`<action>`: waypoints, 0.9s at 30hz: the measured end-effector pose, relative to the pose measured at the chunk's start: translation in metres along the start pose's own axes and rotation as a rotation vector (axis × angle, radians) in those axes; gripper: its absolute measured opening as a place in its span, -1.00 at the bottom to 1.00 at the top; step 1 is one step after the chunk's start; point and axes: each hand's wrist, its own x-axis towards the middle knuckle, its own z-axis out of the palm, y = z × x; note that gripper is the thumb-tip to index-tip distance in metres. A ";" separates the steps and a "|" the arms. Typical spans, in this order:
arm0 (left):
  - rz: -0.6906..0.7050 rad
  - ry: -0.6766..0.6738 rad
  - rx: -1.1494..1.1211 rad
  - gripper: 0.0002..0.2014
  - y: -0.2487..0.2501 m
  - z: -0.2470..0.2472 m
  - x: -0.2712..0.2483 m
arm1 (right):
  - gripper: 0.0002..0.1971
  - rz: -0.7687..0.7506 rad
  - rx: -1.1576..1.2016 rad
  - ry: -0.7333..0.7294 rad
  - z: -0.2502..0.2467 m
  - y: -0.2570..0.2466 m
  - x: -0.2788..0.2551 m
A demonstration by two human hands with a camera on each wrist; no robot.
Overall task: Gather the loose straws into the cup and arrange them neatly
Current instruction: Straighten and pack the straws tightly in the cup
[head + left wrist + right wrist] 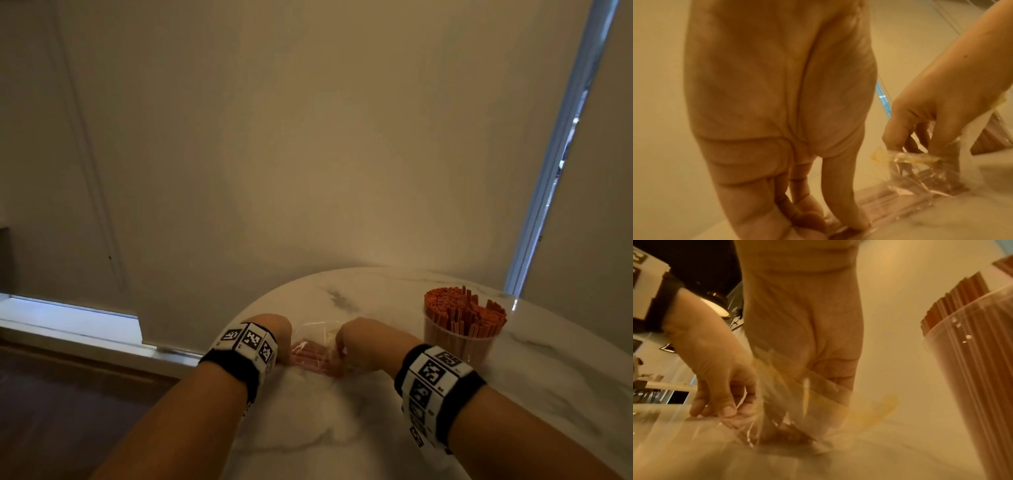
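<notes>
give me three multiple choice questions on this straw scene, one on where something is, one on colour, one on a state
1. Where does the cup stand?
A. on the marble table, to the right of both hands
B. on the floor
C. between the two hands

2. What colour are the straws in the cup?
A. blue
B. orange-red
C. green

3. What state is the clear plastic bag in?
A. hanging on the wall
B. stuffed inside the cup
C. lying on the table, with straws inside, both hands on it

Answers: 1 A, the head view shows it right of the right hand; 2 B, their tips show it; 3 C, the left hand presses one end while the right hand's grip pinches the other.
</notes>
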 end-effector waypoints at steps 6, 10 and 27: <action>0.035 -0.013 0.037 -0.64 -0.002 0.000 0.007 | -0.68 0.025 0.016 -0.058 0.004 -0.002 0.010; 0.048 0.046 0.083 -0.69 0.000 0.007 0.009 | -0.71 0.029 0.047 -0.108 0.004 -0.005 0.006; 0.030 0.069 0.107 -0.76 -0.005 0.013 0.009 | -0.64 0.229 0.172 -0.142 -0.028 0.041 -0.076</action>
